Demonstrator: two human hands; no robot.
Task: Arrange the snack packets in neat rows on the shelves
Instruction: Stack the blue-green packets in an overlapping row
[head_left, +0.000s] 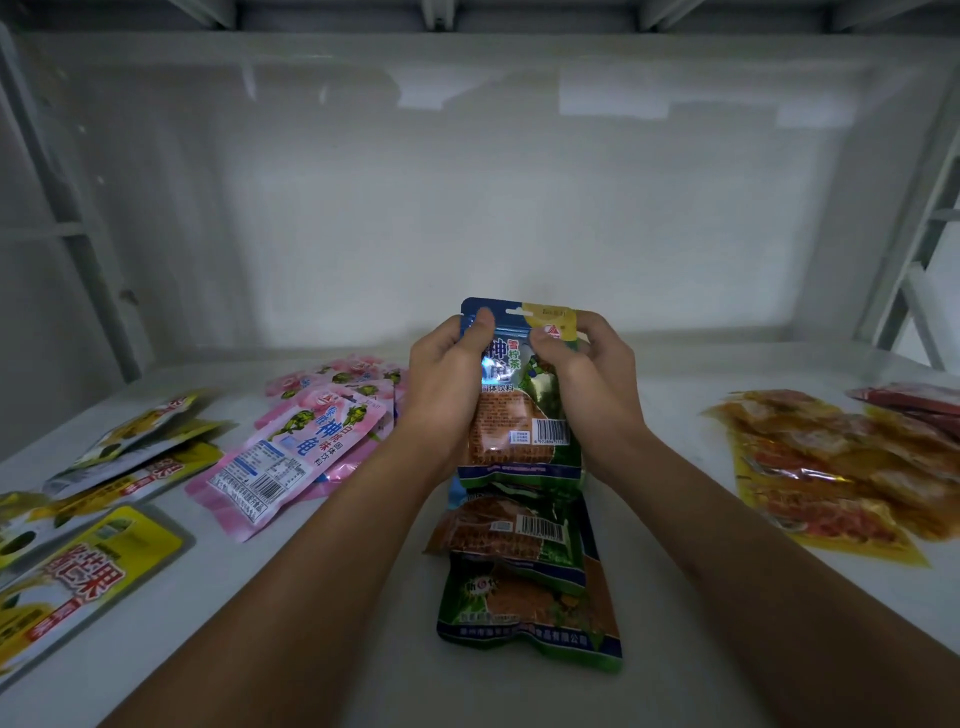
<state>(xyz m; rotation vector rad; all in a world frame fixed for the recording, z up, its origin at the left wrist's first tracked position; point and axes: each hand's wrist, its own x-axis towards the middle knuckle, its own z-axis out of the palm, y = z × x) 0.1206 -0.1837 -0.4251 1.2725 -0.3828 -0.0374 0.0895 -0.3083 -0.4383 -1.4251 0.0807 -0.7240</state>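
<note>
Both hands, left hand (447, 384) and right hand (582, 374), grip the blue-green packets (522, 410) mid-shelf (363, 649); below the grip that row overlaps roughly, pink packets (306, 441), yellow packets (119, 467) left and orange packets (831, 467) right still loose.

A blue-green packet (519, 384) stands upright mid-shelf (675, 597), held at its top; more green packets (530, 587) overlap flat below it. Pink packets (306, 431) and yellow packets (98, 525) lie scattered left, orange packets (831, 467) right.
</note>
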